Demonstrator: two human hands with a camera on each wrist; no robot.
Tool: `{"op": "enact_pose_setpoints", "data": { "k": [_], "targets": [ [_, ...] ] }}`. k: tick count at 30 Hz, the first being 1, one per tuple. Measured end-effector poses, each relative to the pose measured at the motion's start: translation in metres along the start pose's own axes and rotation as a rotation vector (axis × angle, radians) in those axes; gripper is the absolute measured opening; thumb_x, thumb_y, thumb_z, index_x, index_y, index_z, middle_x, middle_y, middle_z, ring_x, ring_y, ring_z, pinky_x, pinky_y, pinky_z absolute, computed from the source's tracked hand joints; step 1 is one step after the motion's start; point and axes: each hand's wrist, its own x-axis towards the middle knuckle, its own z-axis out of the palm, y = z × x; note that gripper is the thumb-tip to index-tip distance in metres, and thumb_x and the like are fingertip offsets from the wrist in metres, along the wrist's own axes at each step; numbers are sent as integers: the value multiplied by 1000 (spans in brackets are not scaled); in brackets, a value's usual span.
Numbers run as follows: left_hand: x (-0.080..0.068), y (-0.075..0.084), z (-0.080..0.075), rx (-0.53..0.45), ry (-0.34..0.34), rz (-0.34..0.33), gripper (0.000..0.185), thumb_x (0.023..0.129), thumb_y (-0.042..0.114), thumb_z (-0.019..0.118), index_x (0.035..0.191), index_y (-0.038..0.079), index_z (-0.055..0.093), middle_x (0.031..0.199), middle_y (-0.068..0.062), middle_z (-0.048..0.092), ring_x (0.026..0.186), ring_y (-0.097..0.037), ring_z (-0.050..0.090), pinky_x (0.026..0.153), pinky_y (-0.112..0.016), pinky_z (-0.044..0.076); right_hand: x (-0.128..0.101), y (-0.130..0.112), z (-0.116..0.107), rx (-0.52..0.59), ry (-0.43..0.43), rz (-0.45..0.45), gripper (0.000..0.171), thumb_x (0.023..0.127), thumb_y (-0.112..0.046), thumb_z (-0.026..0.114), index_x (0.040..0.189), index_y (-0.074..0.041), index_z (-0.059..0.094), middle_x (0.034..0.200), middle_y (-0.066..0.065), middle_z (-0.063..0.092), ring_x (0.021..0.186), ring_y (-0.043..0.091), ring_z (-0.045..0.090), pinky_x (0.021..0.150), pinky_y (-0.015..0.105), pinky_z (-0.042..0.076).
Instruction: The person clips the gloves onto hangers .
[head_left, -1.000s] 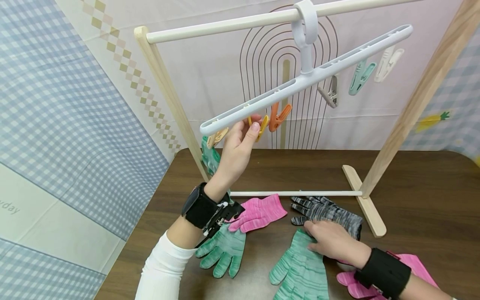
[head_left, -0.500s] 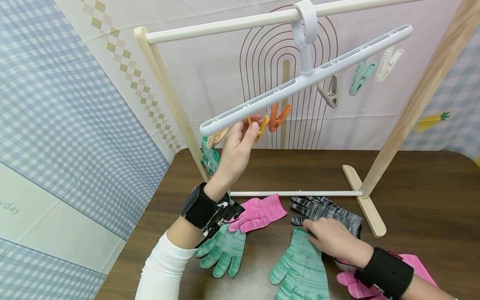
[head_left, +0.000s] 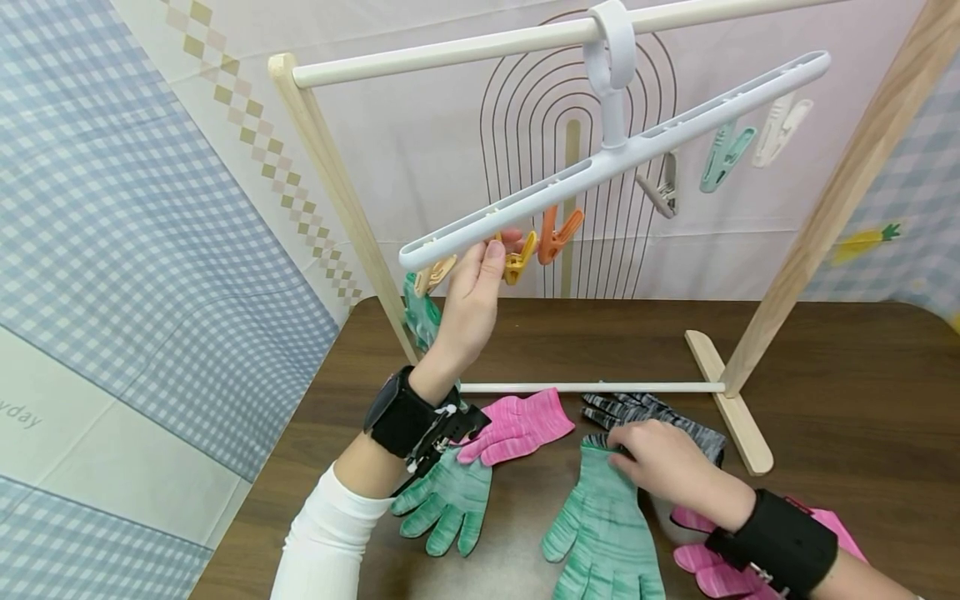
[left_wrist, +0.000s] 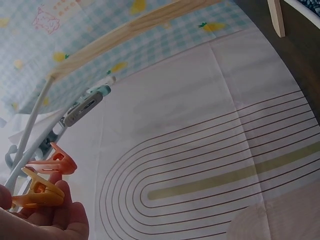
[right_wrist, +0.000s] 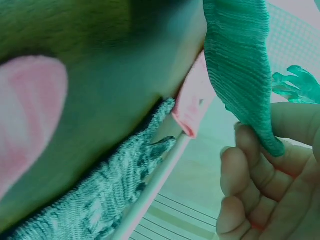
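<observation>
Up at the white clip hanger, my left hand pinches a yellow clothespin between thumb and fingers. The left wrist view shows that clothespin lying against the fingers, with an orange clothespin just beyond. Below, my right hand holds a green striped knit glove by its cuff, the fingers pointing toward me. In the right wrist view the glove's cuff is pinched between thumb and curled fingers.
Grey, teal and white clothespins hang on the hanger's right half. A beige clothespin and a hanging green glove are at its left end. Pink, green and black-grey gloves lie on the table below the wooden stand.
My right hand has risen slightly, bringing the green glove's cuff up over the black-grey glove. My left thumb has shifted slightly left, and more of the yellow clothespin shows.
</observation>
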Motion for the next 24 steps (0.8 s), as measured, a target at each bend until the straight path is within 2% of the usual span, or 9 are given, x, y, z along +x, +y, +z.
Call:
{"op": "enact_pose_setpoints", "data": {
  "k": [7, 12, 16, 24],
  "targets": [
    [0, 0, 0, -15, 14, -17, 38, 98, 20, 22, 119, -3, 45, 115, -17, 51, 102, -20, 48, 84, -23, 37, 2, -6, -7, -14, 82, 17, 11, 75, -17, 68, 85, -14, 64, 68, -7, 59, 52, -2, 43, 49, 18, 31],
    [0, -1, 1, -35, 17, -23, 38, 98, 20, 21, 117, -4, 45, 114, -18, 51, 99, -20, 47, 83, -23, 36, 3, -9, -12, 7, 151, 0, 12, 75, -14, 67, 87, -14, 65, 75, -5, 62, 59, 4, 52, 52, 20, 36],
    [1, -1, 1, -49, 16, -28, 39, 98, 20, 21, 116, -4, 46, 114, -18, 52, 100, -20, 48, 84, -23, 37, 3, -13, -18, 16, 250, -42, 14, 74, -11, 67, 88, -12, 65, 80, -2, 65, 66, 8, 57, 55, 21, 40],
    [1, 0, 2, -86, 9, -29, 38, 98, 20, 21, 115, -4, 45, 114, -20, 54, 102, -20, 50, 84, -24, 37, 8, -14, -22, 26, 507, -149, 21, 68, -6, 72, 88, -9, 67, 82, 3, 67, 62, 6, 57, 53, 21, 40]
  ]
}}
